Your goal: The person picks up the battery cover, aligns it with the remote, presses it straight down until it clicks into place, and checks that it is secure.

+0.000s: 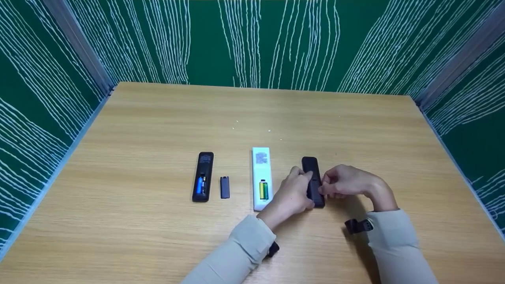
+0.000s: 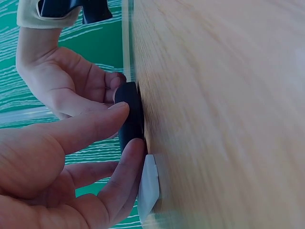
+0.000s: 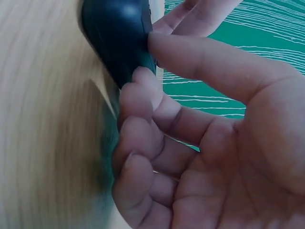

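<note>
A black remote control (image 1: 314, 188) lies back side up on the table, right of centre. My left hand (image 1: 291, 192) grips its left side, with the thumb and a fingertip against the dark body in the left wrist view. From the other side my right hand (image 1: 347, 182) pinches the remote's right edge near its lower half. In the right wrist view the thumb sits on the edge of the black casing (image 3: 114, 36) and the other fingers curl beneath it. Beside my left hand lies a white remote (image 1: 260, 167), its open compartment showing a yellow and a green battery (image 1: 263, 190).
Further left, a second black remote (image 1: 204, 169) lies with its compartment open, a blue battery (image 1: 199, 185) in view. A loose dark battery cover (image 1: 225, 187) rests beside it. Small white specks dot the wooden table (image 1: 165, 118) farther back. Green walls with white streaks surround it.
</note>
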The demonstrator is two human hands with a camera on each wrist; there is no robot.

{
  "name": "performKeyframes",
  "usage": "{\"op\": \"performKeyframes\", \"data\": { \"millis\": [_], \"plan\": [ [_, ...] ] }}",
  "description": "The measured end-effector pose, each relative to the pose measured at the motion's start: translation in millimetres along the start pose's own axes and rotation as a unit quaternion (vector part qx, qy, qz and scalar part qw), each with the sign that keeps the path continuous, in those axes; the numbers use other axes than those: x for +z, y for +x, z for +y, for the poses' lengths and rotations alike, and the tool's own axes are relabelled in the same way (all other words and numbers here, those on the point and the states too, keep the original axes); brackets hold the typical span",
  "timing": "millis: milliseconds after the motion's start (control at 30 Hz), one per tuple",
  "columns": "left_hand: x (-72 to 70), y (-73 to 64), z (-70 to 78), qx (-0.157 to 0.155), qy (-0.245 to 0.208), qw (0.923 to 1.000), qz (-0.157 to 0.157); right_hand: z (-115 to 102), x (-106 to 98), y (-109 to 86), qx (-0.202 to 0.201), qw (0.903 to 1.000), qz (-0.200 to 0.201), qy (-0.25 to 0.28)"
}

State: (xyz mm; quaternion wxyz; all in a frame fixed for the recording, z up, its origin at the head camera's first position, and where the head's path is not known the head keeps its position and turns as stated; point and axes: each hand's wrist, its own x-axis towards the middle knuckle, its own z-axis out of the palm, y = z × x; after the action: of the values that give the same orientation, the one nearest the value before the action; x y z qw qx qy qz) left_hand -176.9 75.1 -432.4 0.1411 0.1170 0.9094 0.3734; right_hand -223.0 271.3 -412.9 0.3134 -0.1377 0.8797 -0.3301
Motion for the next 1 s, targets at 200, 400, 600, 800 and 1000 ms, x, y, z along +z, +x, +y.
{"op": "performKeyframes", "data": {
  "millis": [200,400,600,800,1000],
  "plan": [
    [-0.5,0.3,-0.2,0.005,0.009,0.9999,0.0,-0.7,0.6,-0.6,0.0,0.9999,-0.008,-0.015],
    [-0.5,0.6,-0.5,0.009,0.024,0.9997,0.0,-0.3,0.6,-0.8,0.002,0.9995,-0.004,-0.03],
    [-0.2,1.5,-0.3,0.006,0.03,0.9995,0.0,1.0,0.9,0.9,-0.005,0.9996,0.007,-0.028],
    [0.5,2.8,0.0,0.001,0.026,0.9997,-0.001,0.0,1.1,1.6,0.002,0.9996,0.019,-0.023],
    [0.3,2.3,0.4,-0.005,0.017,0.9998,-0.003,1.2,1.2,3.8,0.008,0.999,0.037,-0.022]
  ]
}}
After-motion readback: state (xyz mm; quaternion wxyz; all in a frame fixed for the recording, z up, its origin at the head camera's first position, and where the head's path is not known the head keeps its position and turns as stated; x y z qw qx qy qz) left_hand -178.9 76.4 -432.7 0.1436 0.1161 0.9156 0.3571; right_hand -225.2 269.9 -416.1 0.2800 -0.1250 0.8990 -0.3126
